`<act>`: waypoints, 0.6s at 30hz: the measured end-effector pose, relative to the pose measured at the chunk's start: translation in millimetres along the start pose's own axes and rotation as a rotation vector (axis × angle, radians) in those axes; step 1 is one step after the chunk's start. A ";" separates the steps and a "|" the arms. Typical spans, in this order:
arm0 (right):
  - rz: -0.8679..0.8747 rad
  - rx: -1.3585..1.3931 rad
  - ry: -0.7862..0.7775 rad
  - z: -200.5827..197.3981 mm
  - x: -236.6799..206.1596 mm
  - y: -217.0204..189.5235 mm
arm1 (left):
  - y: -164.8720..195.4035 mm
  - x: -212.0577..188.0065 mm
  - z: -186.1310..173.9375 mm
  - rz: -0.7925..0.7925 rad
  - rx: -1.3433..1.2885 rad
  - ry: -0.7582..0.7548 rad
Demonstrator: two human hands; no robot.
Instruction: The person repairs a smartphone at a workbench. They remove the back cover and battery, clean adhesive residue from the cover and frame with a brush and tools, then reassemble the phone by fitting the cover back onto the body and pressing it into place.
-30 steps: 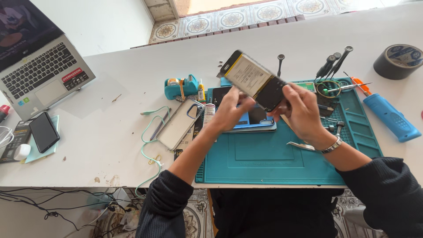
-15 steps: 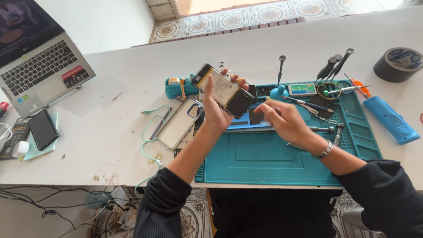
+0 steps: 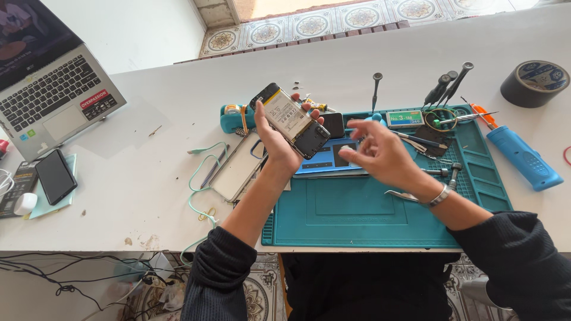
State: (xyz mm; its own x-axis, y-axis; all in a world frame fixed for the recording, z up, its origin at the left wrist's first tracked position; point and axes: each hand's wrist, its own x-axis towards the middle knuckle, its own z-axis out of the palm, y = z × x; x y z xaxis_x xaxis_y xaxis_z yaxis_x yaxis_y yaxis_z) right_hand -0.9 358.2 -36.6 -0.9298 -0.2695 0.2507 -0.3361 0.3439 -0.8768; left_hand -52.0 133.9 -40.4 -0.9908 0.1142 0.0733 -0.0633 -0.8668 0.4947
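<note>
My left hand (image 3: 275,145) grips an opened phone (image 3: 289,120) with its back cover off, showing a pale battery and a dark board. It is held tilted above the left edge of a teal work mat (image 3: 357,220). My right hand (image 3: 380,156) hovers just right of it over the mat, fingers apart, index finger stretched out. A small pale speck shows by its thumb tip; I cannot tell whether it is held. Below both hands a blue device (image 3: 330,165) lies flat on the mat.
A clear phone case (image 3: 238,173) and a teal cable (image 3: 199,178) lie left of the mat. Screwdrivers (image 3: 446,88), tweezers (image 3: 404,195) and a blue-handled tool (image 3: 523,157) sit to the right, a black tape roll (image 3: 535,83) beyond. At far left are a laptop (image 3: 53,89) and a black phone (image 3: 55,175).
The opened phone has moved left and now rests in my left hand alone. My right hand let go of it and drew back to the right over the mat.
</note>
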 end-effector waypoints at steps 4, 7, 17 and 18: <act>-0.340 -0.130 0.151 -17.4 5.0 0.2 | 0.4 -4.9 2.5 0.001 -0.034 -0.071; -0.278 -0.217 0.209 -34.6 10.5 2.9 | 1.8 -5.8 4.1 -0.020 -0.041 -0.074; 0.007 -0.596 -0.130 -73.3 14.4 -5.3 | 1.7 -8.1 7.0 -0.092 -0.101 -0.204; 0.045 -0.688 -0.249 -80.1 14.7 -7.4 | 1.2 -8.0 7.5 -0.095 -0.094 -0.209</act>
State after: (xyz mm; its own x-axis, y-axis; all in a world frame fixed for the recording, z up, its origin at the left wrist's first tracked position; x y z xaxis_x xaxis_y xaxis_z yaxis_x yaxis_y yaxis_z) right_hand -24.1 423.7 6.4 -0.9108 -0.4101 0.0477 -0.3926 0.8244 -0.4077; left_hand -43.3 135.5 -33.9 -0.9342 0.2864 0.2128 -0.1750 -0.8876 0.4262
